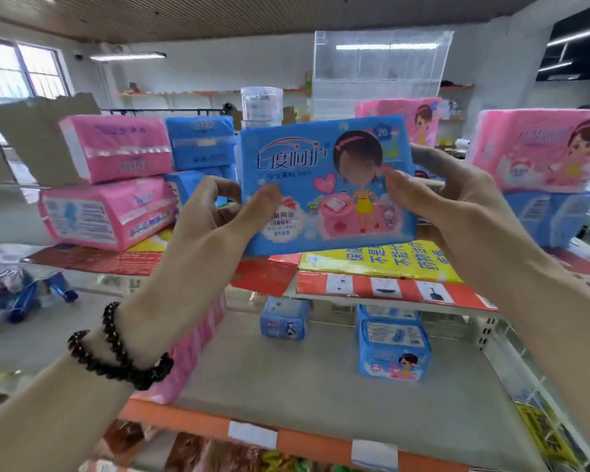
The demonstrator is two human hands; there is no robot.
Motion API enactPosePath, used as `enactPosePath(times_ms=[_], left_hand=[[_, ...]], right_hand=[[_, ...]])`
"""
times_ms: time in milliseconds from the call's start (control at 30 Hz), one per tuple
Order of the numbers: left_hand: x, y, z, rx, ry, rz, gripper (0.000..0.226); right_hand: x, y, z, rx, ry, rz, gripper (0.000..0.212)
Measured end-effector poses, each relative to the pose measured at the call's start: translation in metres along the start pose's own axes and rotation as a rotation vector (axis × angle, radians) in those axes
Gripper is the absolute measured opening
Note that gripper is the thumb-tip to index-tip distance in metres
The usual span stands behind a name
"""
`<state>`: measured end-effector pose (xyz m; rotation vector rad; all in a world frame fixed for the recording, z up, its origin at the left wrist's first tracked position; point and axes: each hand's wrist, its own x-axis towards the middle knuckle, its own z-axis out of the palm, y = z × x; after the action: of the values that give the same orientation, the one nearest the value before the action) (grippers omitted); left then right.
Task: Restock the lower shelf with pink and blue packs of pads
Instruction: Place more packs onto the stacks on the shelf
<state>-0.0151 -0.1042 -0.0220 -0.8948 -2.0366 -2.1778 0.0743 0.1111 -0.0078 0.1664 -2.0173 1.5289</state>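
A person holds a blue pack of pads (324, 185) up in front of the shelving, level with the top shelf (382, 284). The left hand (215, 216) pinches the pack's lower left corner, thumb on the printed front and the other fingers curled behind. The right hand (447, 199) grips the pack's right edge, thumb on the front beside the cartoon girl, fingers wrapped around the back. A dark beaded bracelet (116, 349) circles the left wrist twice.

Left of the held pack, two pink packs (113, 178) sit stacked on the top shelf, with two blue packs (201, 144) stacked just beside them. Right of the held pack, a pink pack (542, 151) lies on top of a blue one (545, 212). Behind it stand a clear plastic box (378, 69) and a small clear jar (261, 103).

Below the held pack, the lower shelf (286, 386) carries a small blue pack (284, 318), a stack of blue packs (392, 342) to its right, and a row of pink packs (191, 352) along the left side, partly hidden by the left forearm.
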Motion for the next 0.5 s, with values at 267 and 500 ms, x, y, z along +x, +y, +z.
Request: enactPosePath(times_ms=[267,500], left_hand=[[-0.033,-0.014,-0.031,-0.058,-0.142,0.078,0.058],[-0.063,-0.064,-0.082,-0.154,-0.252,0.056,0.043]], right_hand=[[-0.053,-0.012,0.027,-0.011,0.053,-0.016,0.05],[-0.103,0.004,0.08,0.007,0.163,0.049,0.06]])
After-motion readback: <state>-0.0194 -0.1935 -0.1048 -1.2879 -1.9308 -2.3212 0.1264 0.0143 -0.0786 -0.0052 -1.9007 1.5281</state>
